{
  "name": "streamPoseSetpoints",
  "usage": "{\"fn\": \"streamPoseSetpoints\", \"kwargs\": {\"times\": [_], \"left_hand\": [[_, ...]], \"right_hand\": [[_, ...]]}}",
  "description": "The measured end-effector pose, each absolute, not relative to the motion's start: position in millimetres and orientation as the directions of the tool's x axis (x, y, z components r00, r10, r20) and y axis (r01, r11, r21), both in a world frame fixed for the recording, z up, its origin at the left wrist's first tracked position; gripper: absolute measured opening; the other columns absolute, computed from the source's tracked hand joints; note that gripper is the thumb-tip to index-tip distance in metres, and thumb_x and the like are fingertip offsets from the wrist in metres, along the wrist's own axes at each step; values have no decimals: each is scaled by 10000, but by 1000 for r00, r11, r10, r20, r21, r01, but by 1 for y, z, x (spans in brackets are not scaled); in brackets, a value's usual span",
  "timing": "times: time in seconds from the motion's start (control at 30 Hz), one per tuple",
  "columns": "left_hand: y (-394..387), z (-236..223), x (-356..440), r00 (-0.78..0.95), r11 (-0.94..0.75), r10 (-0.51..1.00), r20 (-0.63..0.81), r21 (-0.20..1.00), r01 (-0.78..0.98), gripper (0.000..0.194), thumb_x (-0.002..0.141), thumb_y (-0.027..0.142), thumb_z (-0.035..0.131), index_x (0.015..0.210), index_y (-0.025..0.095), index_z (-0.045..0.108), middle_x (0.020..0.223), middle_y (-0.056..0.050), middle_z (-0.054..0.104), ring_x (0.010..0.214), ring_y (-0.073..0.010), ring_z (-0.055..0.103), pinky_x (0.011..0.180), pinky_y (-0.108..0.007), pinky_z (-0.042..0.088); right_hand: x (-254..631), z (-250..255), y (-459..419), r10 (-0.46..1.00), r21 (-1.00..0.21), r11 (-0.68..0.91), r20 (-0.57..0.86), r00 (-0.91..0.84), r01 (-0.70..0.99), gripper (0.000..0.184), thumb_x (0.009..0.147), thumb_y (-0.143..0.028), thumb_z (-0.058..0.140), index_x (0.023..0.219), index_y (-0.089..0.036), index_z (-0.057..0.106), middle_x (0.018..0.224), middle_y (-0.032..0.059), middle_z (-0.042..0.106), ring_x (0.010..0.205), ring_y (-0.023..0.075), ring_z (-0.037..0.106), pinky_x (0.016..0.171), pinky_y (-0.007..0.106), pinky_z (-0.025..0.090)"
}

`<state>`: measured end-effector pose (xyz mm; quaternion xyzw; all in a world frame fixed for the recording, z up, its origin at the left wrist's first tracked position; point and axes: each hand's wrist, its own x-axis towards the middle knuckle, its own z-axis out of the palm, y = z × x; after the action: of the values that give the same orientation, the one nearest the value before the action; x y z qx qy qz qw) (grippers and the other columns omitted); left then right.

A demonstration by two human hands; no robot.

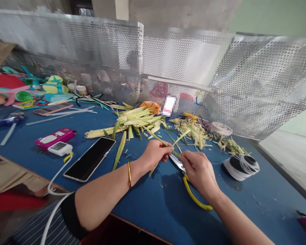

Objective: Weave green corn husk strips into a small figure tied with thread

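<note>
My left hand [154, 154] is closed, thumb and fingers pinching a thin pale-green leaf strip [175, 153]. Across from it, my right hand [199, 170] is closed on the same strip, its fingertips partly hidden. Beneath my right hand are yellow-handled scissors [193, 198]; their blades point toward my left hand, and the palm hides part of them. Just beyond my hands lies a heap of pale-green husk leaves [136, 119], with a pile of shredded strips [193, 132] to its right. A single long leaf [120, 151] rests left of my left hand.
A black-screened phone [90, 159] and a magenta device [55, 139] with a white cable are on the left. White cord wound on a black core [241, 167] sits right. A perforated metal screen [178, 54] borders the blue table's back. Another person's hand shows far left.
</note>
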<state>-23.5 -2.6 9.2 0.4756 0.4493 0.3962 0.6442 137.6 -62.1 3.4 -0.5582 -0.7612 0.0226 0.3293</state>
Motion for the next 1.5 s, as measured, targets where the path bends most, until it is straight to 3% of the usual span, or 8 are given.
{"fn": "streamPoseSetpoints", "kwargs": {"times": [0.27, 0.47, 0.63, 0.73, 0.9, 1.0, 1.13, 1.5], "left_hand": [[-3, 12, -30, 489, 354, 832, -263, 930, -102, 265, 856, 372, 617, 814, 113, 655, 657, -25, 622, 476, -87, 539, 424, -210, 419], [-11, 7, -25, 526, 234, 821, -221, 971, 43, 279, 726, 392, 727, 661, 141, 624, 549, 32, 537, 427, -54, 416, 399, -202, 295], [-11, 6, -24, 560, 202, 800, -218, 975, 92, 254, 667, 345, 740, 589, 142, 610, 505, 44, 490, 424, -43, 349, 411, -222, 193], [-11, 7, -26, 551, 231, 800, -238, 969, 83, 253, 643, 361, 753, 614, 140, 632, 520, 40, 498, 429, -47, 351, 416, -230, 189], [-14, 6, -25, 576, 155, 791, -206, 978, 137, 316, 649, 436, 756, 596, 152, 628, 502, 39, 492, 430, -63, 343, 424, -242, 214], [-18, 6, -23, 613, 71, 767, -192, 974, 216, 324, 703, 405, 712, 530, 157, 594, 480, 35, 481, 448, -71, 354, 456, -242, 235], [-22, 6, -20, 627, -15, 763, -159, 965, 263, 270, 754, 311, 648, 544, 142, 654, 511, 17, 528, 502, -82, 403, 508, -234, 278], [-22, 6, -20, 631, 59, 753, -185, 975, 215, 155, 740, 244, 669, 649, 150, 753, 507, 5, 589, 466, -77, 409, 463, -221, 261]], "right_hand": [[141, 0, -47, 991, -953, 16, 54, 119, 303, 429, 793, -589, 596, 816, -171, 689, 746, 50, 661, 702, 180, 575, 607, 272, 419], [134, -5, -47, 980, -993, -9, -31, 195, -114, 404, 607, -505, 803, 584, -166, 584, 549, -11, 547, 512, 104, 466, 529, 249, 374], [134, -9, -46, 977, -999, -8, -19, 213, -53, 434, 604, -538, 785, 546, -182, 543, 504, -21, 517, 460, 98, 424, 476, 252, 331], [142, -3, -47, 975, -960, -22, 41, 217, 281, 499, 709, -624, 673, 508, -196, 516, 435, -34, 436, 423, 100, 362, 452, 264, 279], [147, 12, -57, 788, -501, 195, 592, 170, 843, 398, 853, -496, 583, 594, -195, 617, 579, 3, 545, 569, 132, 458, 569, 284, 317], [141, 9, -56, 894, -622, 305, 448, 8, 721, 251, 833, -434, 605, 805, -207, 708, 753, 31, 653, 670, 158, 550, 624, 283, 385], [134, 0, -52, 998, -941, 62, 68, 7, 331, 315, 772, -481, 635, 663, -187, 609, 558, -11, 543, 521, 128, 458, 498, 253, 349], [135, -5, -49, 964, -911, 127, 206, 166, 393, 309, 795, -445, 603, 619, -192, 575, 536, -23, 517, 531, 129, 456, 525, 258, 363]]}}
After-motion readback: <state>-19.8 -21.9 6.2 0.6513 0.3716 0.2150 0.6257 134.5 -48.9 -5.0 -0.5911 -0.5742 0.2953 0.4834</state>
